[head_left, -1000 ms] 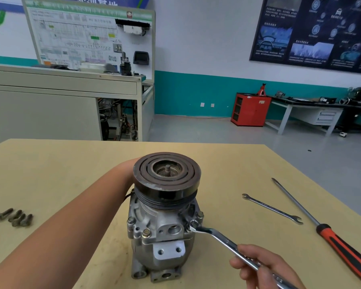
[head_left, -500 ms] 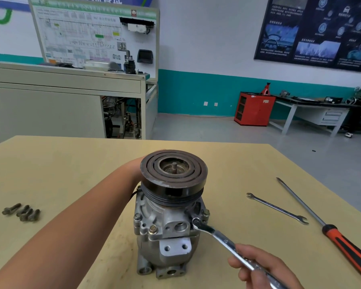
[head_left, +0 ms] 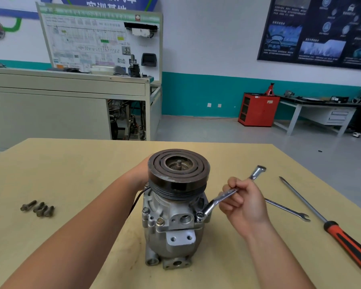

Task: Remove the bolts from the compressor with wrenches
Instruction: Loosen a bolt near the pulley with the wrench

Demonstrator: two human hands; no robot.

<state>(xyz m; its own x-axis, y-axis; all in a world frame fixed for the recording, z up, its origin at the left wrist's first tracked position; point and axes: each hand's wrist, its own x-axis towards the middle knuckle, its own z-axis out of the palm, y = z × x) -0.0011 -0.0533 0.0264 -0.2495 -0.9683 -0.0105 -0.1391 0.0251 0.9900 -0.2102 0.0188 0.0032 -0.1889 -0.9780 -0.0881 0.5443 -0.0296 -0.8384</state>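
Compressor (head_left: 175, 217) stands upright approx mid counter (head_left: 71, 174), dark grooved pulley (head_left: 177, 170) on top, mounting lugs at the bottom facing the camera. R hand (head_left: 245, 203) is just R of it. Its fingers (head_left: 229, 202) are curled tight round the mid shank of a wrench (head_left: 221, 198). Wrench's ring end sits on a bolt (head_left: 199, 216) at the body's front-R corner, under the pulley. Shank slopes up and away to the R, w/ the free open end sticking out past the hand, clear of the counter.

L arm (head_left: 88, 222) reaches from lower L to the far-L side of the pulley. L hand (head_left: 143, 172) is mostly hidden behind it, only the heel shows, so can't tell how its fingers lie or if they hold anything. Two seated bolts (head_left: 159, 221) show in the body at front L. Black cable (head_left: 136, 202) hangs off the L side.

Well L of the compressor, four loose bolts (head_left: 38, 208) lie on the counter in a tight row. On the R, a 2nd wrench (head_left: 288, 210) lies flat, thin, near end hidden behind R hand, open end pointing R. Beyond it is a long screwdriver (head_left: 331, 226), red/black handle toward the near-R edge, tip pointing away. The two are apart.

Bkgd: display board (head_left: 100, 38), red cabinet (head_left: 257, 109) by the teal wall strip, dark poster (head_left: 321, 32).
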